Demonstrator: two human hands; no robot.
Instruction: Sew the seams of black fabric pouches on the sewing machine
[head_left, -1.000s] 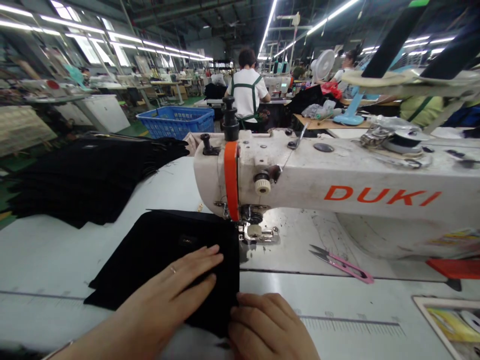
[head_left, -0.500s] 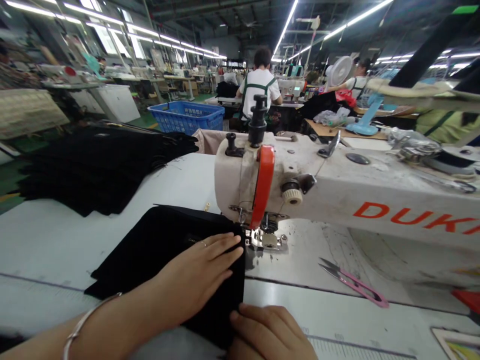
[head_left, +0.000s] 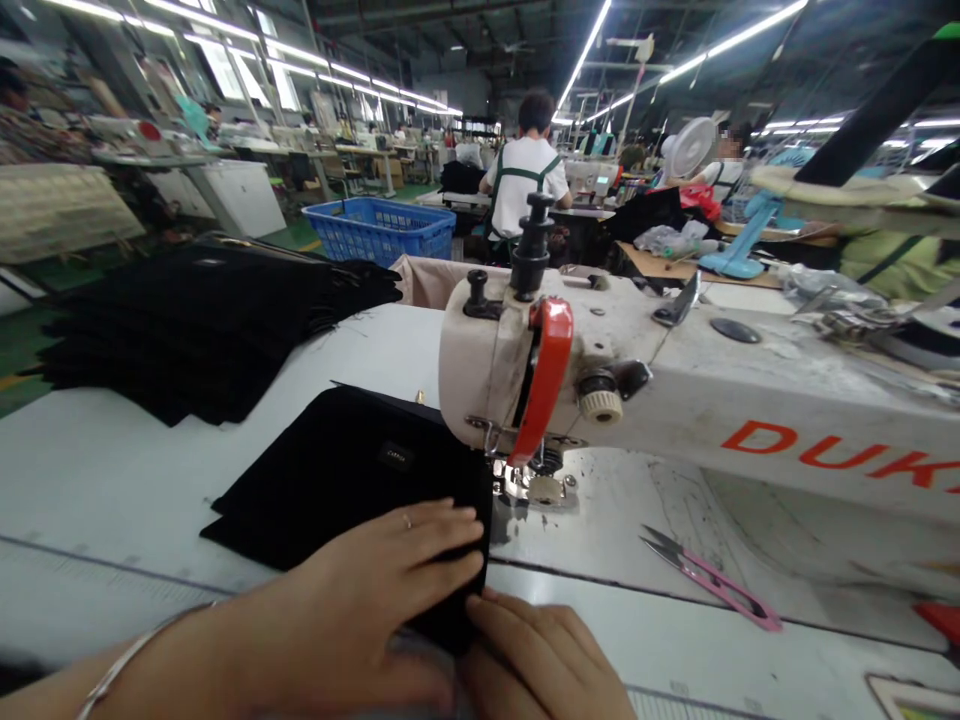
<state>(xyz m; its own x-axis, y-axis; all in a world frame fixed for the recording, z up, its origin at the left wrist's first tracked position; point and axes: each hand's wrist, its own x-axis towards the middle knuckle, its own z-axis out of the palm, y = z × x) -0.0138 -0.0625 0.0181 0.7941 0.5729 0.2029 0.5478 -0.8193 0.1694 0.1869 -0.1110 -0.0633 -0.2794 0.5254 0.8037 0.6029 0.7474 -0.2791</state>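
Left of the sewing machine's (head_left: 645, 340) foot, black cloth (head_left: 315, 490) lies on the worktop (head_left: 375, 345). Left hand (head_left: 375, 590) flat on it, probably steadying; right hand (head_left: 540, 655) curled at near edge, likely aligning; can't tell if pinching.

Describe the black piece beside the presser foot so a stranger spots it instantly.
Find the white sewing machine with orange lettering. Just left of its presser foot, a flat black piece lies on the tabletop. Unlike the black pile farther left, it lies under the left hand, with the right hand at its edge.
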